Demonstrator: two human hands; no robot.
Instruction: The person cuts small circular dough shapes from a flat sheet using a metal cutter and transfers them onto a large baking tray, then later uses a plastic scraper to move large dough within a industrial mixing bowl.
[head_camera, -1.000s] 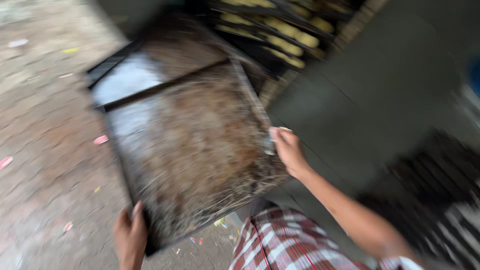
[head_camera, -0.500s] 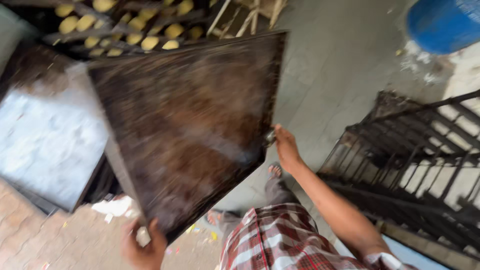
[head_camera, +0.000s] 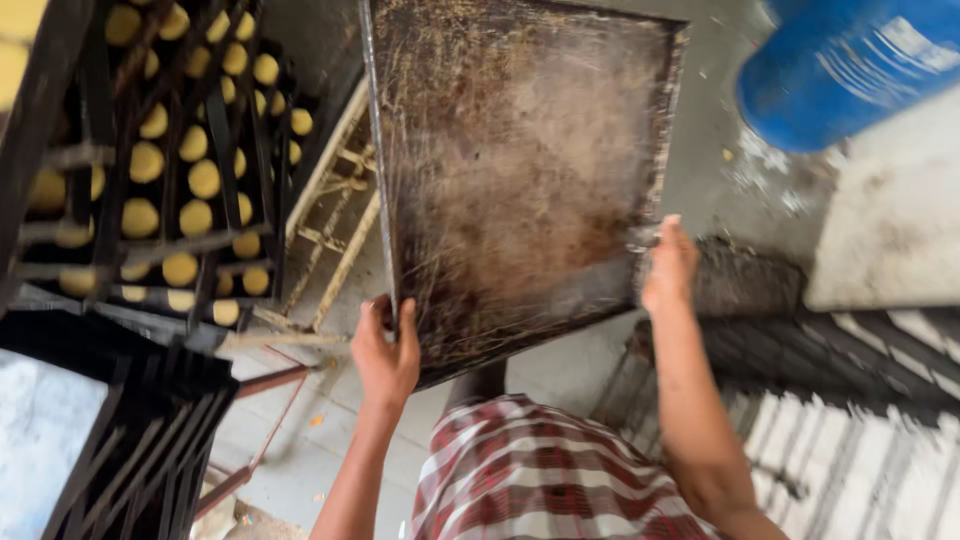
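Note:
I hold a large, dark, greasy metal baking tray (head_camera: 520, 170) out in front of me, tilted so its stained inner face shows. My left hand (head_camera: 385, 355) grips its near left corner, thumb over the rim. My right hand (head_camera: 668, 268) clasps the right edge near the lower corner. The tray carries nothing. Below it I see my red and white checked cloth (head_camera: 540, 480).
At the left stands a dark rack (head_camera: 215, 150) holding trays of several round yellow dough pieces (head_camera: 205, 178). More dark trays (head_camera: 120, 420) are stacked at lower left. A blue barrel (head_camera: 850, 65) stands upper right. A black metal rack (head_camera: 850, 350) lies at right on the concrete floor.
I have turned to the right with the tray, from the floured trays on the ground towards the rack of dough pieces. Both hands kept their hold, and the tray now stands more upright.

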